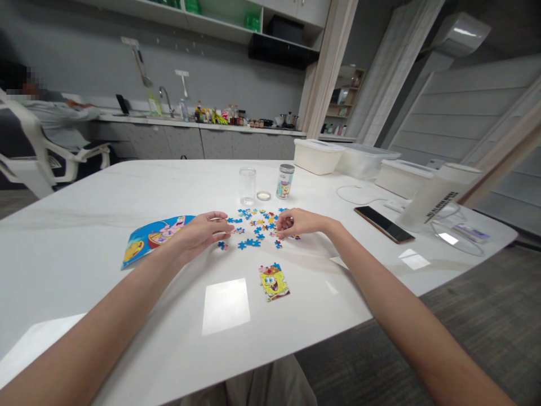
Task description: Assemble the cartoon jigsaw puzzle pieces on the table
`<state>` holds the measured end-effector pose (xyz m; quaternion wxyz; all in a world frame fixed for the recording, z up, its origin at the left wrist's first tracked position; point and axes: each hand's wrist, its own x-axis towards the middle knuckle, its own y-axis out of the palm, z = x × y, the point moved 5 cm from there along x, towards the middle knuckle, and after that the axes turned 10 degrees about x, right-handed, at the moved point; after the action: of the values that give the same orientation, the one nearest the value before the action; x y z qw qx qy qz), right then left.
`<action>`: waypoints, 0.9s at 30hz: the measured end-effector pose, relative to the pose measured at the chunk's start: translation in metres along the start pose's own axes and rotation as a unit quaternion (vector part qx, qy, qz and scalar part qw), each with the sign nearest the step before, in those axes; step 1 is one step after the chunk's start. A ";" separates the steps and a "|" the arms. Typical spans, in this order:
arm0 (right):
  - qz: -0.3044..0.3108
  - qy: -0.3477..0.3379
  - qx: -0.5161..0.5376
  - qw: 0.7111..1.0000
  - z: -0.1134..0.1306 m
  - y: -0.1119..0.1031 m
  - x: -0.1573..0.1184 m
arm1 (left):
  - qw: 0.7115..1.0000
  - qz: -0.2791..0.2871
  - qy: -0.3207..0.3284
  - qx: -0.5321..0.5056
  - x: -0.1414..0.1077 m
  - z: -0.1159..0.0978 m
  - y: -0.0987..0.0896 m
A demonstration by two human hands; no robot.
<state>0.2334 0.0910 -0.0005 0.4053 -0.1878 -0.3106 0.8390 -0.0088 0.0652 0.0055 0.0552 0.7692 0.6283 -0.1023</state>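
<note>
Loose jigsaw pieces [250, 243], mostly blue, lie scattered on the white table. My left hand [206, 232] hovers at their left side, fingers stretched and apart, holding nothing visible. On the right side of the pieces, my right hand [298, 221] has its fingertips curled together low over several of them; what is between the fingers is hidden. Closer to me lies a joined puzzle section [274, 281] with a yellow cartoon face. A blue picture sheet [143, 239] with cartoon figures rests partly behind my left forearm.
Behind the pieces stand a clear jar [247, 186], a metal-rimmed lid [264, 195] and a printed can [285, 181]. To the right are a phone [382, 224], a leaning white tumbler [437, 197], cables and white bins [316, 156]. A person [59, 121] sits at the far left.
</note>
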 end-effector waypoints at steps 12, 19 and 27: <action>0.022 -0.003 -0.008 1.000 0.008 0.006 0.000 | 0.999 -0.032 0.013 0.018 0.006 0.007 -0.009; 0.039 0.018 -0.020 0.999 0.012 0.008 -0.002 | 0.997 -0.042 0.041 0.048 0.009 0.008 -0.014; 0.050 0.045 0.010 0.998 0.010 0.011 -0.002 | 0.977 -0.068 0.074 0.187 0.007 -0.002 -0.014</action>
<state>0.2230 0.0803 -0.0006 0.3784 -0.2368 -0.2736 0.8520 -0.0214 0.0747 0.0062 -0.1434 0.7271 0.6511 -0.1638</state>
